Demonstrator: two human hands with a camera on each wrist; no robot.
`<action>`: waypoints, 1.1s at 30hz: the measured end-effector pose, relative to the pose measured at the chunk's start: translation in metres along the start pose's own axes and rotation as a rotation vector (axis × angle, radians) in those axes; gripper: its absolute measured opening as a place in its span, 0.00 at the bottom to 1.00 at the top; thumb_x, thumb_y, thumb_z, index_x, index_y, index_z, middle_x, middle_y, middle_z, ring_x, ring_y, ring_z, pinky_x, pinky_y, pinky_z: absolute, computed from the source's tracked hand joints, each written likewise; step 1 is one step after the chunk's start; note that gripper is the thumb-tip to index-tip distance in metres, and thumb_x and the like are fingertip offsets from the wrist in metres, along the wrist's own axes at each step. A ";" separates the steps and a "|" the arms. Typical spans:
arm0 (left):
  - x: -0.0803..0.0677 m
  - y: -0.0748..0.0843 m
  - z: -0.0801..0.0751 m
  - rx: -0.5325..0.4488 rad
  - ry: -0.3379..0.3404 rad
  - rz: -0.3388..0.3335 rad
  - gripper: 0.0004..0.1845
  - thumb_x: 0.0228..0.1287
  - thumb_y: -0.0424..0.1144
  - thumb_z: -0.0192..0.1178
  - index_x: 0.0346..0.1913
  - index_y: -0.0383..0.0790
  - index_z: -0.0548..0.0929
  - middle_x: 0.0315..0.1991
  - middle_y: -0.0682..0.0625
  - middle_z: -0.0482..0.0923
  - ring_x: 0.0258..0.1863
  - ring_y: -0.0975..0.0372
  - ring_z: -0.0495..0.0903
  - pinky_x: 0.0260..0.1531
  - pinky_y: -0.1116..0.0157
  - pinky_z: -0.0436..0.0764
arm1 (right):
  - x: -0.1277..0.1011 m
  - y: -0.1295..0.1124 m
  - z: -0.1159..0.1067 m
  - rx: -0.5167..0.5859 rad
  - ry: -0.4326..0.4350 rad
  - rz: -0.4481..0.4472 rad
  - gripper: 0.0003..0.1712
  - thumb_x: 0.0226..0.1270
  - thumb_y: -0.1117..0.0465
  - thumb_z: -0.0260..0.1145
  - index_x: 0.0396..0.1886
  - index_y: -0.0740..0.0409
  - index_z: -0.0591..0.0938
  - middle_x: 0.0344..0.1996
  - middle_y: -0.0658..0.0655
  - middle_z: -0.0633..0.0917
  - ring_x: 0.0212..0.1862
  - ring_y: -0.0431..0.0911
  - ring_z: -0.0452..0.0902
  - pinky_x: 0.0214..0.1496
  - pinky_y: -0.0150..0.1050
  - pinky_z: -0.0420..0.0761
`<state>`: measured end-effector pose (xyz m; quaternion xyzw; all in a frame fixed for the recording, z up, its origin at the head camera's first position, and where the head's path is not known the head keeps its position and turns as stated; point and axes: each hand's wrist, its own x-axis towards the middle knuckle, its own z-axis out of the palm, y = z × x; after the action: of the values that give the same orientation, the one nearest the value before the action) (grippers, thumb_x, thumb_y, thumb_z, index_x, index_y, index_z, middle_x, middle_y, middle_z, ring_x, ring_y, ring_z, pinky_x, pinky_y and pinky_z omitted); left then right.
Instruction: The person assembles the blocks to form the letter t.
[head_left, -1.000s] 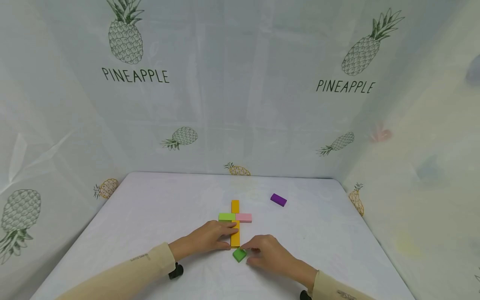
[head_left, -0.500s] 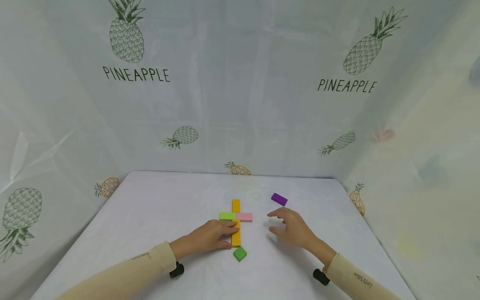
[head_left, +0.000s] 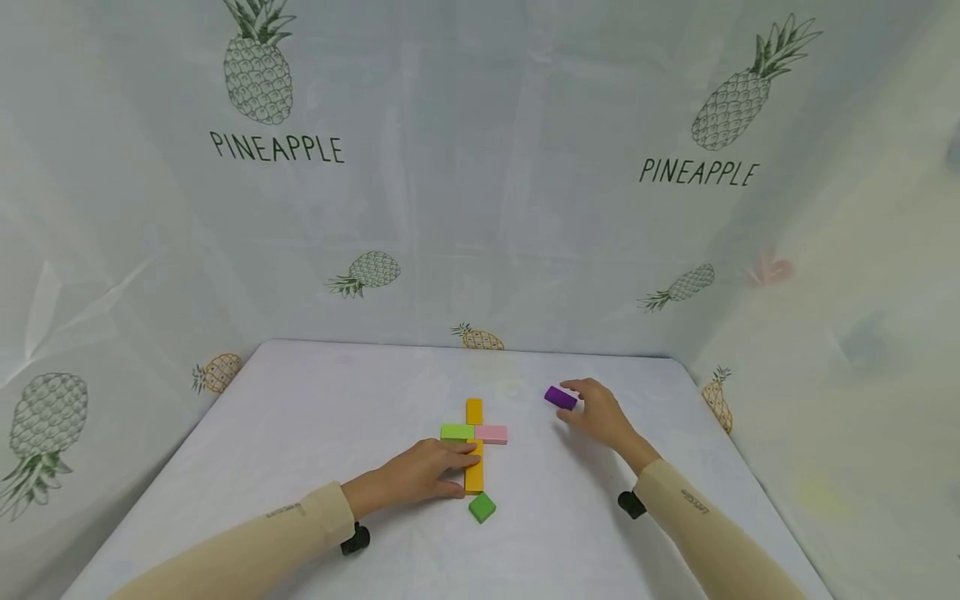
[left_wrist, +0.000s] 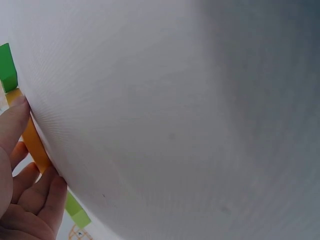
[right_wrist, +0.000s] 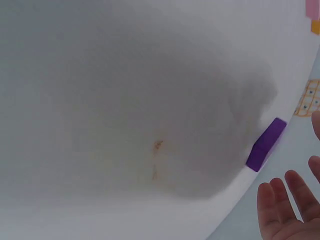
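My left hand (head_left: 422, 472) rests against the long orange block (head_left: 474, 479), its fingertips lying over it; in the left wrist view the thumb touches the end near the green block (left_wrist: 7, 67). That block (head_left: 482, 507) sits turned like a diamond just below the orange one. Above lie a light green block (head_left: 457, 432), a pink block (head_left: 491, 434) and a short orange-yellow block (head_left: 474, 411), forming a cross. At the right, my right hand (head_left: 597, 414) reaches beside a purple block (head_left: 560, 398), thumb and fingers spread; the right wrist view shows a gap between fingers and block (right_wrist: 266, 145).
A white cloth covers the table (head_left: 360, 392). Behind it hangs a pale curtain (head_left: 480, 208) printed with pineapples. Dark wrist cameras sit under both sleeves.
My right hand has left the green block and moved up and right to the purple block. My left hand stays on the orange block.
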<state>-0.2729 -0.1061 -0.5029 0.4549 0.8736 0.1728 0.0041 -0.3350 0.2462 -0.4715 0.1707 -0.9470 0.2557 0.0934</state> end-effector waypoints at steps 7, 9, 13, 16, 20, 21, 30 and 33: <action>0.000 0.001 0.000 0.002 0.006 0.003 0.32 0.60 0.49 0.69 0.66 0.42 0.75 0.68 0.48 0.69 0.67 0.58 0.70 0.60 0.55 0.75 | 0.013 0.015 0.009 -0.025 -0.037 0.106 0.30 0.59 0.57 0.74 0.60 0.62 0.78 0.50 0.65 0.80 0.49 0.57 0.76 0.53 0.55 0.77; 0.000 0.001 0.000 0.003 0.005 0.001 0.32 0.60 0.49 0.69 0.66 0.42 0.75 0.68 0.48 0.69 0.67 0.58 0.69 0.60 0.55 0.75 | 0.015 0.021 0.012 -0.032 -0.040 0.114 0.30 0.59 0.57 0.74 0.60 0.62 0.79 0.48 0.65 0.80 0.48 0.56 0.76 0.52 0.54 0.77; 0.000 0.001 0.000 0.007 0.007 0.005 0.33 0.60 0.49 0.69 0.66 0.42 0.75 0.69 0.48 0.69 0.68 0.58 0.69 0.60 0.56 0.75 | 0.019 0.029 0.017 -0.021 -0.048 0.137 0.29 0.59 0.57 0.73 0.59 0.62 0.79 0.46 0.64 0.80 0.46 0.54 0.76 0.50 0.53 0.78; -0.001 0.000 0.000 0.005 0.009 0.010 0.32 0.60 0.49 0.69 0.66 0.42 0.75 0.68 0.48 0.69 0.68 0.58 0.69 0.61 0.55 0.75 | 0.021 0.032 0.019 -0.010 -0.044 0.142 0.28 0.58 0.58 0.73 0.58 0.63 0.80 0.46 0.63 0.80 0.45 0.54 0.77 0.49 0.52 0.78; -0.001 0.001 -0.001 -0.007 0.004 0.005 0.32 0.60 0.48 0.69 0.66 0.42 0.75 0.69 0.48 0.69 0.68 0.58 0.69 0.61 0.55 0.74 | 0.024 0.034 0.022 -0.024 -0.037 0.128 0.27 0.58 0.59 0.74 0.57 0.63 0.81 0.44 0.63 0.82 0.45 0.53 0.78 0.50 0.51 0.79; -0.001 0.001 -0.001 -0.009 0.001 0.002 0.32 0.60 0.48 0.68 0.67 0.42 0.74 0.69 0.48 0.69 0.68 0.58 0.69 0.61 0.55 0.74 | 0.024 0.034 0.023 -0.029 -0.034 0.120 0.26 0.58 0.59 0.74 0.56 0.63 0.81 0.44 0.63 0.82 0.44 0.53 0.78 0.50 0.51 0.79; -0.001 0.002 -0.001 -0.003 -0.006 -0.013 0.32 0.60 0.49 0.68 0.67 0.43 0.74 0.69 0.49 0.69 0.67 0.57 0.69 0.61 0.55 0.75 | 0.024 0.027 0.025 -0.038 -0.028 0.102 0.22 0.60 0.65 0.71 0.54 0.66 0.82 0.42 0.65 0.82 0.45 0.55 0.79 0.52 0.53 0.79; -0.001 0.001 0.000 0.002 -0.002 -0.010 0.32 0.60 0.49 0.68 0.67 0.44 0.74 0.69 0.49 0.69 0.67 0.58 0.70 0.60 0.55 0.75 | 0.023 0.025 0.024 -0.039 -0.028 0.105 0.21 0.60 0.66 0.71 0.54 0.66 0.82 0.41 0.64 0.82 0.45 0.55 0.79 0.52 0.53 0.79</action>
<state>-0.2714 -0.1062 -0.5025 0.4508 0.8759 0.1717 0.0053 -0.3682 0.2477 -0.4974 0.1225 -0.9606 0.2394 0.0699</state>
